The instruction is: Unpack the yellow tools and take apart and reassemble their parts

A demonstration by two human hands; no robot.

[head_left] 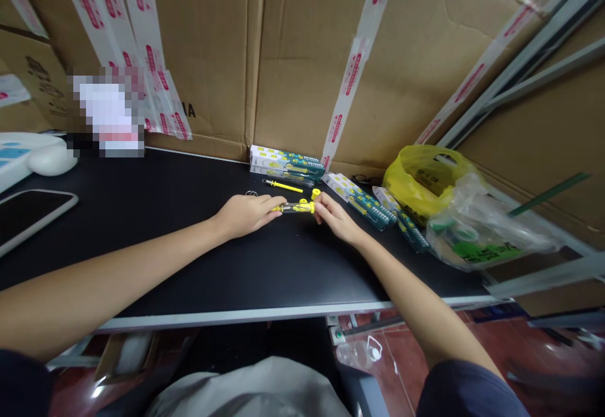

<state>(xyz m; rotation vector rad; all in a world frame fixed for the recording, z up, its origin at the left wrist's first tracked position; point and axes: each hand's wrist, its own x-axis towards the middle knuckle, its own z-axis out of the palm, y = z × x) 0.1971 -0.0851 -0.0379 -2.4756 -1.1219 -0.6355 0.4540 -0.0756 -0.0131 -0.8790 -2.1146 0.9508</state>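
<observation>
A clear tube with yellow end pieces point(293, 207) is held level between my two hands above the black tabletop. My left hand point(246, 215) wraps its left end, fingers closed. At the other end, the fingertips of my right hand point(333, 217) pinch the yellow end piece. Just behind that hand is a small yellow round part point(316, 193). A thin yellow rod with a wire hook point(285, 186) lies behind the tube, and a small coil of wire point(251, 193) is beside my left knuckles. The tube's left tip is hidden by my fingers.
Printed boxes point(286, 162) stand against the cardboard wall, with more boxes point(362, 201) to the right. A yellow plastic bag point(425, 181) and a clear bag point(486, 228) sit far right. A phone point(35, 215) and a white device point(38, 155) are left.
</observation>
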